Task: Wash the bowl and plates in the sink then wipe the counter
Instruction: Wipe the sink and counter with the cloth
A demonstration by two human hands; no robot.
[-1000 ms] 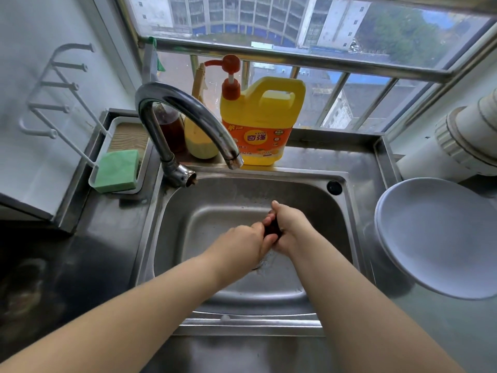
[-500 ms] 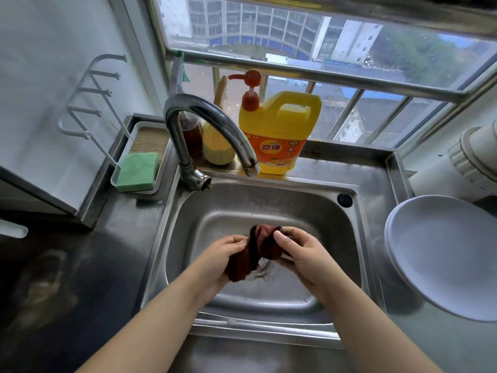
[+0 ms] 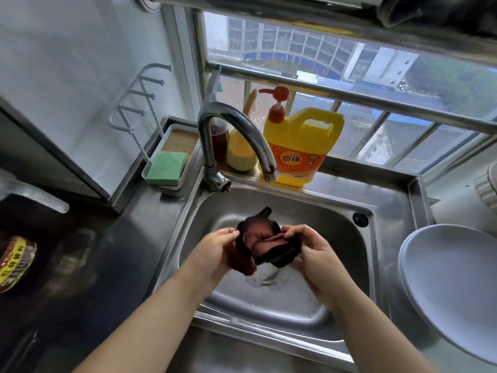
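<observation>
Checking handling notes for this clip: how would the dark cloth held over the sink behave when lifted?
Probably floppy: the dark cloth bunches and sags between the left hand and right hand. Likely light. Possibly damp, being over the sink.

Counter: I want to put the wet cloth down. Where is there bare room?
Bare steel lies between the sink and the sponge tray, and along the near edge. The plate fills the right side; the soap jug and bottles crowd the back ledge.

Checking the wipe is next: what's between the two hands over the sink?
In the head view, a dark red cloth stretches between the left hand and right hand, both gripping it.
</observation>
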